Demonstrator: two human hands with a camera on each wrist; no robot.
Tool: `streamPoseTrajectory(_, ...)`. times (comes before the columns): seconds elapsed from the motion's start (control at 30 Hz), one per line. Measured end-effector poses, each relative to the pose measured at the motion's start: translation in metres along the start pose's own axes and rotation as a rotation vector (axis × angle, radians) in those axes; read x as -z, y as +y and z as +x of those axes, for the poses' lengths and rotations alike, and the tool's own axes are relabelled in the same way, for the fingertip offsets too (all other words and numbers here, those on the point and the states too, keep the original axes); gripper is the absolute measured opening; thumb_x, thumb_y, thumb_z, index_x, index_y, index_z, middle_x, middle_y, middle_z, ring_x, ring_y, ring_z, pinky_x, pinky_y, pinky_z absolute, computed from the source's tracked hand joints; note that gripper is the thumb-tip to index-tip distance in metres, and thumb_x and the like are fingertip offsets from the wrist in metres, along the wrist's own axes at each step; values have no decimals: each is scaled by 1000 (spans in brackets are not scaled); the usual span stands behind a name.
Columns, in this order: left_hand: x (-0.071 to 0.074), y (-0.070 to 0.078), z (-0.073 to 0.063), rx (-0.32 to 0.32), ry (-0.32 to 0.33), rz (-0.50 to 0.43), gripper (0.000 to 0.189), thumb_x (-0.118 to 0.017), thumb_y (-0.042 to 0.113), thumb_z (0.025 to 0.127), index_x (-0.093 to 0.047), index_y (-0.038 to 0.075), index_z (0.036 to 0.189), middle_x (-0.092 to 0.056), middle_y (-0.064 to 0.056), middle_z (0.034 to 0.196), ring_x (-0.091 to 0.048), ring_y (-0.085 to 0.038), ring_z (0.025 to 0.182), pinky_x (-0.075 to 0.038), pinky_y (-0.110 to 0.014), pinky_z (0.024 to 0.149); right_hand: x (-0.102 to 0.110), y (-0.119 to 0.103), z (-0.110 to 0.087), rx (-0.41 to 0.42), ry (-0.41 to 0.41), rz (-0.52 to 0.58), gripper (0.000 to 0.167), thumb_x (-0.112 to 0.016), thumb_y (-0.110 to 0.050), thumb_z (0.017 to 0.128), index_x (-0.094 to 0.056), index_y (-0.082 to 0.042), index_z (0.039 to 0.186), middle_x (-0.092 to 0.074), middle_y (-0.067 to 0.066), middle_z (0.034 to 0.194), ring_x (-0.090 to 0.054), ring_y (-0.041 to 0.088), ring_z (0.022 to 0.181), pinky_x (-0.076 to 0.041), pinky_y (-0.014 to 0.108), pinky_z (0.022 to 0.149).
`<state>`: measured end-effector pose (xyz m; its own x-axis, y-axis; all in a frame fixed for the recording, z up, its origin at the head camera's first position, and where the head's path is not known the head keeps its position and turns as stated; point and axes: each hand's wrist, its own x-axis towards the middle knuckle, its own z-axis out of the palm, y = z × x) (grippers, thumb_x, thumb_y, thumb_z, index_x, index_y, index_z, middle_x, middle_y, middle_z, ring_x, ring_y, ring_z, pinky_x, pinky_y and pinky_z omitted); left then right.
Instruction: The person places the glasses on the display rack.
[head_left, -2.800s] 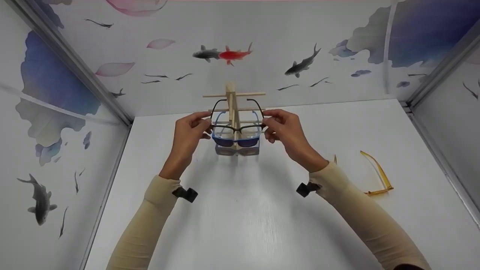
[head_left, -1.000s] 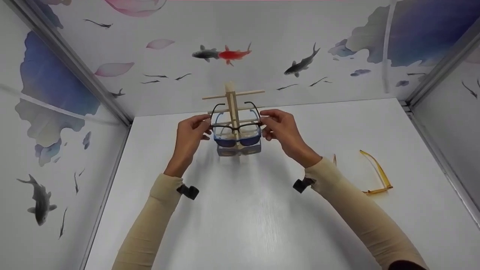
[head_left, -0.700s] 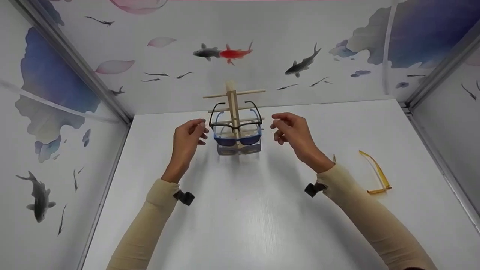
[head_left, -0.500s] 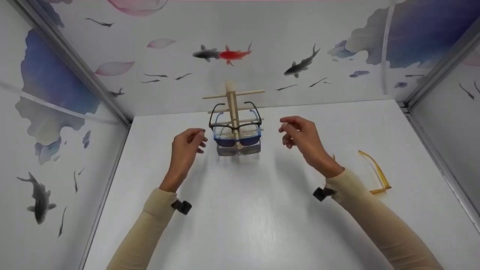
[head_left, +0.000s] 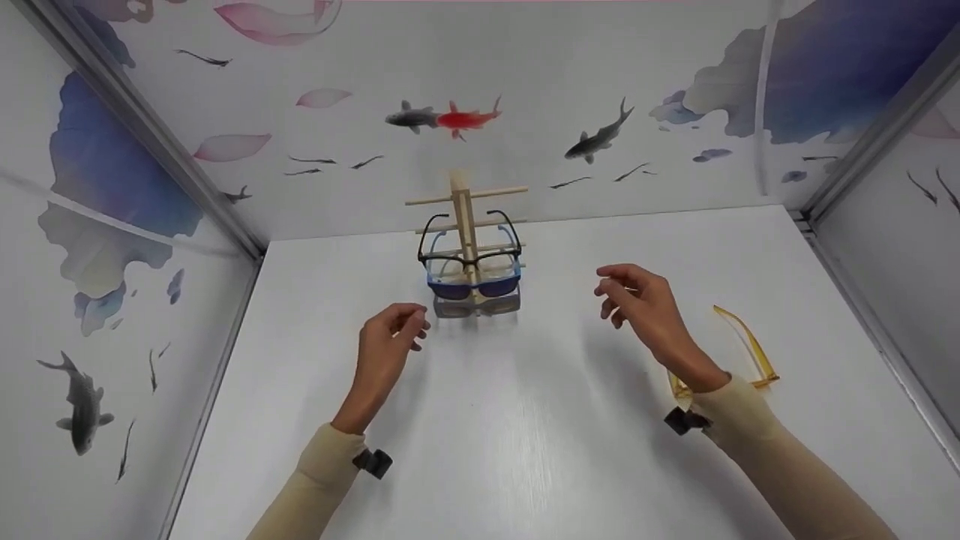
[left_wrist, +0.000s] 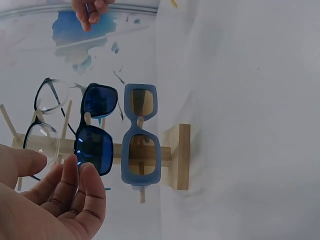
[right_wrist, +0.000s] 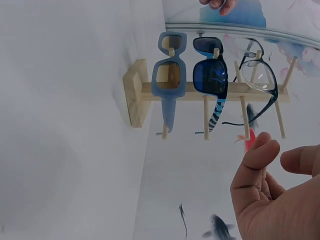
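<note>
Left grip point(head_left: 390, 341): loosely curved, narrow gap, nothing held, just beside the stand.
Right grip point(head_left: 646, 311): loosely curved, narrow gap, nothing held.
Black-framed glasses point(right_wrist: 264, 75): on the wooden stand point(head_left: 460, 202), above the blue sunglasses point(head_left: 497, 287); head view, toward 1:30 from left grip, 9:30 from right.
Yellow glasses point(head_left: 756, 346): on the table point(head_left: 480, 465), 4 o'clock from right grip, partly hidden.

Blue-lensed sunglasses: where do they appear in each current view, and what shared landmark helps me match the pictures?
Head: the blue-lensed sunglasses are near the picture's centre, the middle of three pairs on the stand.
Left wrist: left of centre, between the other two pairs.
Right wrist: upper half, right of centre, again the middle pair.
Shared landmark: the wooden stand, seen in all three.
</note>
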<state>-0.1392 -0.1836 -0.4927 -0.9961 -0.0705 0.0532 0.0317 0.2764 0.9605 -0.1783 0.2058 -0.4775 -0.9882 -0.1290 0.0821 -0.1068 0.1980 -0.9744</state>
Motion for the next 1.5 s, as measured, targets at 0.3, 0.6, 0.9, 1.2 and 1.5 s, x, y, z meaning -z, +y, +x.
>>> streamPoseTrajectory(0.3,-19,-9,-15,13,-49,-1,20,-66,10,111,-76,0,124,-76,-14,104,-72,-28,95,-62,-27,75,20,15,-21,-36,32,1,31,-61,-18,115,-68,4,135,-72,8,106,-71,19,81,-59,25,66)
streamPoseTrajectory(0.6,-39,-16,-19,-10,-118,-10,19,-67,11,111,-76,1,124,-76,-12,104,-72,-27,95,-63,-28,75,42,25,-36,-36,65,-47,33,-60,-22,116,-69,3,135,-74,3,105,-72,18,85,-60,25,68)
streamPoseTrajectory(0.9,-64,-20,-19,-47,-181,-23,20,-67,12,110,-75,0,124,-76,-15,104,-72,-23,93,-63,-29,74,66,37,-51,-30,88,-157,33,-60,-21,116,-69,5,134,-75,9,108,-73,16,89,-62,24,74)
streamPoseTrajectory(1.2,-90,-25,-21,-27,-244,-43,21,-69,14,110,-76,1,125,-78,-8,109,-74,-30,101,-66,-32,79,92,54,-63,-38,136,-228,31,-63,-16,114,-69,6,135,-74,-3,106,-73,11,89,-61,22,74)
streamPoseTrajectory(1.5,-116,-28,-22,-15,-290,-72,27,-70,16,109,-74,-4,127,-78,-9,112,-75,-28,104,-66,-36,81,113,67,-74,-4,189,-268,30,-65,-14,113,-69,6,135,-75,-10,106,-74,9,90,-61,19,75)
